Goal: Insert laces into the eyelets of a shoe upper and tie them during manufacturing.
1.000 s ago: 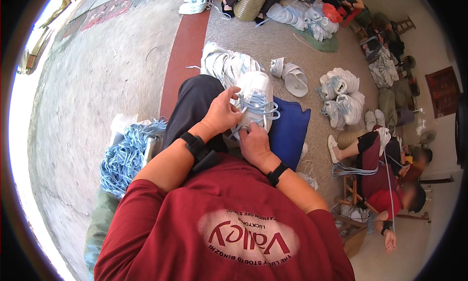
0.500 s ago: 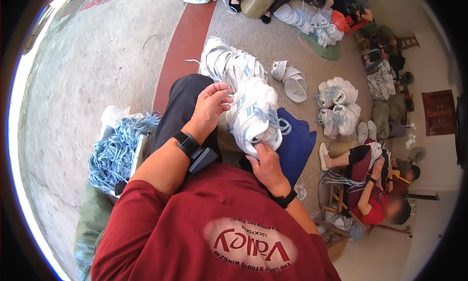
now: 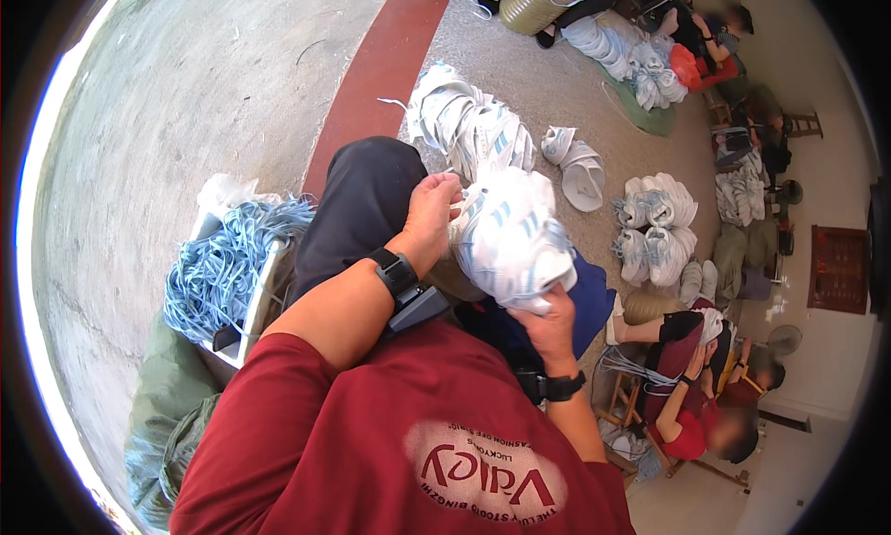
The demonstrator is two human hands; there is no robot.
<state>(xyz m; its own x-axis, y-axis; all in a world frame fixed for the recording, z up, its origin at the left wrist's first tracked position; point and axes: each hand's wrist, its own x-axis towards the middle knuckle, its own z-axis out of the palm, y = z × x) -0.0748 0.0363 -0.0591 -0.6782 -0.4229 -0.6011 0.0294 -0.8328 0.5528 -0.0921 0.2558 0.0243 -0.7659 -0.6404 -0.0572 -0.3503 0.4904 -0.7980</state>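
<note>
A white sneaker upper with light blue stripes (image 3: 512, 238) lies over my lap. My right hand (image 3: 548, 329) is closed on its near end, thumb and fingers gripping the edge. At the upper's left side, my left hand (image 3: 431, 218) has its fingers drawn together in a pinch; whatever sits between the fingertips is too small to make out. Beyond the upper, a long row of nested white shoe uppers (image 3: 469, 122) rests on the floor. To my left stands a white box (image 3: 264, 284) heaped with light blue shoelaces (image 3: 223, 275).
Two loose uppers (image 3: 577, 168) lie on the floor ahead. Laced upper stacks (image 3: 655, 227) stand farther right. A seated co-worker (image 3: 687, 419) works at the right; others sit at the back. Green sacks (image 3: 167, 405) lie beside me, and blue cloth (image 3: 589, 303) is by my right hand.
The held upper has turned over, so its striped side faces up and the opening no longer shows. My right hand has shifted right with it. The left hand's fingers have drawn closer together.
</note>
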